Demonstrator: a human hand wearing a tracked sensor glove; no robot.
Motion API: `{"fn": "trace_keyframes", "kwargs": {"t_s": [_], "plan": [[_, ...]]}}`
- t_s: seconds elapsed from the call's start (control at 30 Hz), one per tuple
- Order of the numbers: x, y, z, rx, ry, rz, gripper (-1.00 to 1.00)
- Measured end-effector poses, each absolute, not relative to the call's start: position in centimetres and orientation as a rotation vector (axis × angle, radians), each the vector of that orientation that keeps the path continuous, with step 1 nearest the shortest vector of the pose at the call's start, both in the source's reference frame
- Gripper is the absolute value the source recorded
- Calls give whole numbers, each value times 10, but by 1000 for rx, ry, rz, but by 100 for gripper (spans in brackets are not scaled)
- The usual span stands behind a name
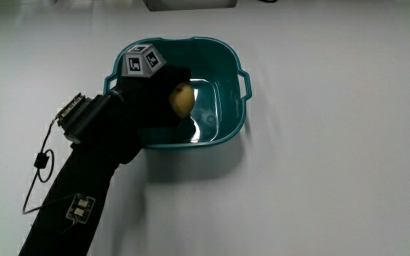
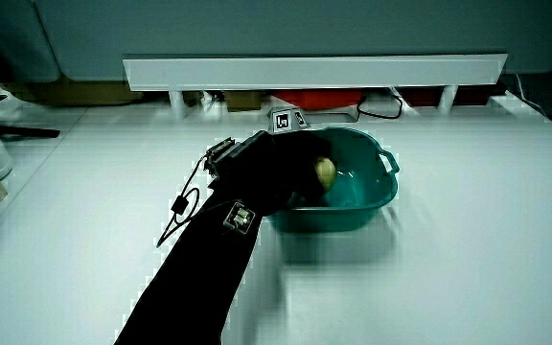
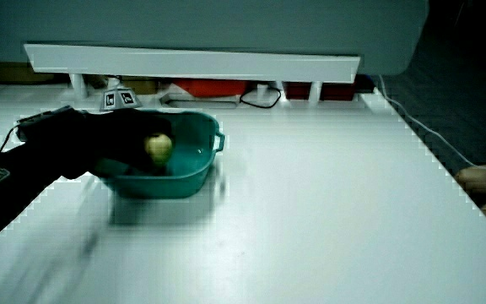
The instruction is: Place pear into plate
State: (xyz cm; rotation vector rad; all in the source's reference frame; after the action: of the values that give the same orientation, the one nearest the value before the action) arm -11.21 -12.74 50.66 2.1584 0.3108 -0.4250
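The hand [image 1: 155, 96] reaches into the teal plate [image 1: 230, 92], a deep handled basin on the white desk [image 1: 333, 156], its grip curled around the yellowish pear [image 1: 182, 100], held above the basin's floor. The patterned cube [image 1: 142, 61] bears black-and-white markings, no readable writing.

Glove [image 1: 151, 99]: black. Cube [image 1: 142, 61] on its back: white faces, black square markings. Pear [image 1: 182, 100]: yellow-green. Basin [image 1: 228, 107]: teal. Table [image 1: 333, 142]: white. Partition [image 2: 314, 69]: white in both side views.
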Motion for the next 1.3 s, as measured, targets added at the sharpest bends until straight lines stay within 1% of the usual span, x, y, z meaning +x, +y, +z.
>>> {"fn": "trace_keyframes", "kwargs": {"t_s": [0.3, 0.9, 1.03, 1.3], "plan": [[-115, -122, 522, 2139, 299, -394, 0], [-128, -123, 525, 2092, 230, -447, 0], [-129, -123, 526, 2095, 224, -446, -17], [-126, -121, 525, 2038, 202, -441, -50]]}}
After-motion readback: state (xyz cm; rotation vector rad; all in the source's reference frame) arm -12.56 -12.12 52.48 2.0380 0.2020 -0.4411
